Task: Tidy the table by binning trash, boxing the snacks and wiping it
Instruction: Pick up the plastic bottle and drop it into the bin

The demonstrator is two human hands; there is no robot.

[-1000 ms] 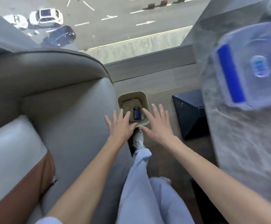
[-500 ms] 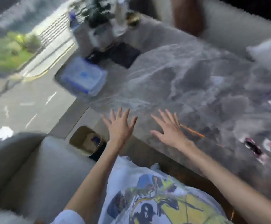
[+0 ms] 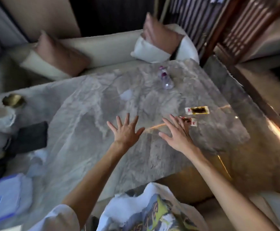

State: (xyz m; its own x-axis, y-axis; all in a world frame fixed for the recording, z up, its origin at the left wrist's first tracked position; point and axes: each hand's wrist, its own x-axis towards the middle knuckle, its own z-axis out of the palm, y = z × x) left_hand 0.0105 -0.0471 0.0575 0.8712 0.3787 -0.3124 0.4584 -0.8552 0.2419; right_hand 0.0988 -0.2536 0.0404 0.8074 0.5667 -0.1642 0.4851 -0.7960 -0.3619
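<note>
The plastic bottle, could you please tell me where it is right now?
In the head view the plastic bottle lies on the far side of the marble table, just before the white cushion and well beyond the two snack packets.

Pale sofa beyond the marble, two pink cushions on it, dark wooden screen at right

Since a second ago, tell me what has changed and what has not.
The view swung from the floor bin, with a can inside, up and right across the marble table. The right hand now reaches toward two snack packets, fingertips over the nearer one. The left hand hovers beside it. Both hands stayed open and empty.
</note>
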